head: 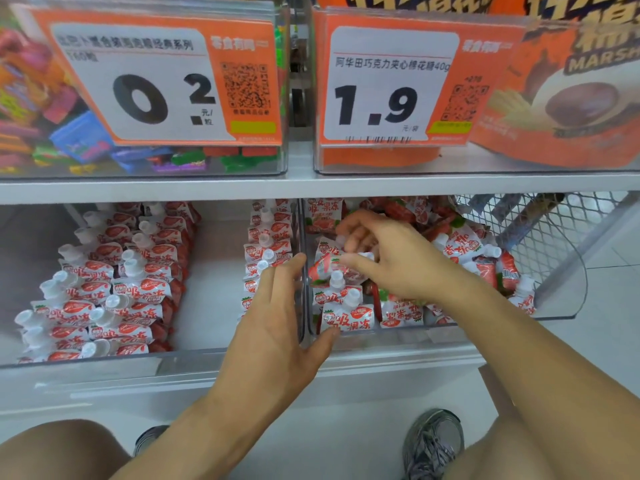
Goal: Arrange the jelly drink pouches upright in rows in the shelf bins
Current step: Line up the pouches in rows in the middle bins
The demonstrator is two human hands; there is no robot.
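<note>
Pouches lie jumbled in the right bin (568, 315), at three o'clock from the tidy rows in the left bin (194, 355). The right hand (398, 258) pinches one tilted jelly pouch (323, 268); the left hand (273, 317) rests relaxed on the divider (302, 216). Pulling it free could, I reckon, topple the upright front pouches (346, 318).

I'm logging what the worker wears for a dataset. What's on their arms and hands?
Nothing: the left hand and right hand are bare, no gloves, rings or watch showing. Both forearms are bare too, with no sleeves in view.
</note>
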